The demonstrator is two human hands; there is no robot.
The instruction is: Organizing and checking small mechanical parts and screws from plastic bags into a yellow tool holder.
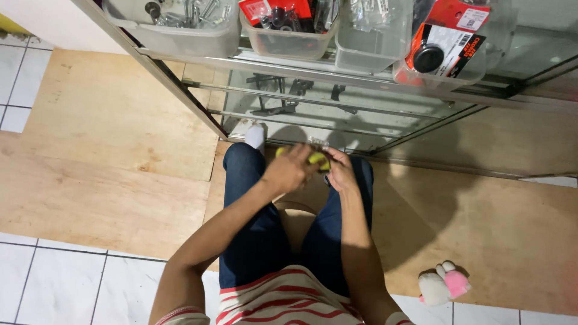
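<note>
1. Yellow-green object (317, 158), small and partly hidden, sat between my two hands just in front of the glass display cabinet (337, 114), above my knees.
2. My left hand (290, 169) was curled over it from that side, fingers closed around its body; I could not tell what kind of thing it was.
3. My right hand (341, 170) pinched its other end, fingers narrow and bent in; something small and shiny (319, 143) showed just above, on the cabinet side.
4. I judged this to be the middle of working the piece by hand, twisting or fitting it; the next move called for a firm hold with one hand while the other turned.
5. Clear plastic bins (180, 30) of hardware stood on top of the cabinet, and a plush toy (444, 283) lay well away from it on the plywood floor (108, 156).
</note>
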